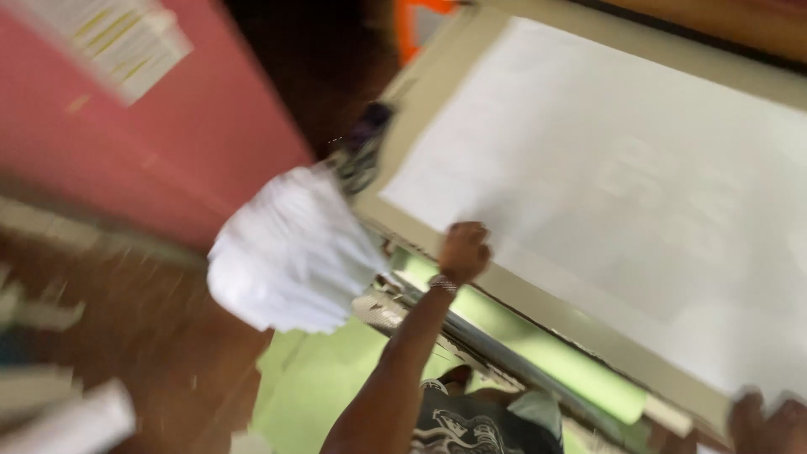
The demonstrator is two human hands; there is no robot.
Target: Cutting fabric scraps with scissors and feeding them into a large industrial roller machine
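Both hands grip the big screen-printing frame: left hand clamped on its near edge, right hand on the corner. Keep it level over the green platen.

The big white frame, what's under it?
Under the lifted white frame a bright green surface and a metal bar show. The left hand and right hand grip its edge. The frame covers whatever lies farther in.

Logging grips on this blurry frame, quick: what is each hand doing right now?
Left hand: closed on the near edge of the white screen frame.
Right hand: at the frame's lower corner, partly cut off; grip cannot be told.
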